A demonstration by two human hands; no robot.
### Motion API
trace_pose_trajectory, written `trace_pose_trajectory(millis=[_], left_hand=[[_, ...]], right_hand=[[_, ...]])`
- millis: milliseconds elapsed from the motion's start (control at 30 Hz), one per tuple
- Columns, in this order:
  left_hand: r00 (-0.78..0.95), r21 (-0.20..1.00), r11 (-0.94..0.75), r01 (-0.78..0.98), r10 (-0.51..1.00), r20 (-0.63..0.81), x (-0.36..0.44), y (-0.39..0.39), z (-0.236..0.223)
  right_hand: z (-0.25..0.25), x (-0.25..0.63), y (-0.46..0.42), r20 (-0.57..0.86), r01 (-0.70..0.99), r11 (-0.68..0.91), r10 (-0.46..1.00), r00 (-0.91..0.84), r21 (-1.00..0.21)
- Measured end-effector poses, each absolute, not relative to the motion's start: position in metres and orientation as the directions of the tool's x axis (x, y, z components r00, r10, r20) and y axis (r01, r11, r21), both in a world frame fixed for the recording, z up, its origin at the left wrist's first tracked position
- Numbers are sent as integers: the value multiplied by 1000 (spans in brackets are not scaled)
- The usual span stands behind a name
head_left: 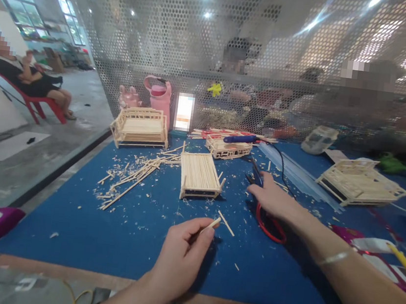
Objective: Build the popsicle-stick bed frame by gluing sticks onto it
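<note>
My left hand [187,248] pinches a short pale wooden stick [213,223] between thumb and forefinger, above the front of the blue table. My right hand [272,192] reaches out to the right, its fingers round the middle of red-handled scissors [271,229]. Their dark blades point away from me, and the palm hides the pivot. Another thin stick [226,223] lies on the table just beyond my left fingertips. Between and beyond my hands stands a small slatted wooden frame [198,171] with short posts at its corners.
Loose sticks [136,178] and shavings cover the left. Behind stand a wooden model bench [141,127], a pink bottle [161,100], and a blue-handled tool [239,139] with a black cable. Another wooden model [360,183] and a jar [319,139] sit right. A perforated metal screen [187,36] rises behind.
</note>
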State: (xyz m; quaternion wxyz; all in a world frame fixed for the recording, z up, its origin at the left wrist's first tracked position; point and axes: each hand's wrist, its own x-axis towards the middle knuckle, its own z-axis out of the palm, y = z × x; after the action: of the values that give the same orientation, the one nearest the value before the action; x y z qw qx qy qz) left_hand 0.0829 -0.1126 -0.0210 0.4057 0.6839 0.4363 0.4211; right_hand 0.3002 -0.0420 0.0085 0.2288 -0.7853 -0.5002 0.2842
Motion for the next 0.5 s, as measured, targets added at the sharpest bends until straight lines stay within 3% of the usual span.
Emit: trace_pose_trajectory(millis=[100,200,367,500], left_hand=[[283,920,-286,267,936,209,83,-113,-22],[295,921,-275,276,936,191,82,-114,-24],[288,927,-258,272,941,177,77,-113,-25],[296,942,-236,237,941,162,76,-114,-25]], right_hand=[[8,292,-14,-157,811,-419,908,389,-409],[8,280,-5,-132,891,-378,926,355,-253],[13,291,-33,-118,964,-250,964,240,-87],[2,326,-67,-203,971,-238,952,229,-18]])
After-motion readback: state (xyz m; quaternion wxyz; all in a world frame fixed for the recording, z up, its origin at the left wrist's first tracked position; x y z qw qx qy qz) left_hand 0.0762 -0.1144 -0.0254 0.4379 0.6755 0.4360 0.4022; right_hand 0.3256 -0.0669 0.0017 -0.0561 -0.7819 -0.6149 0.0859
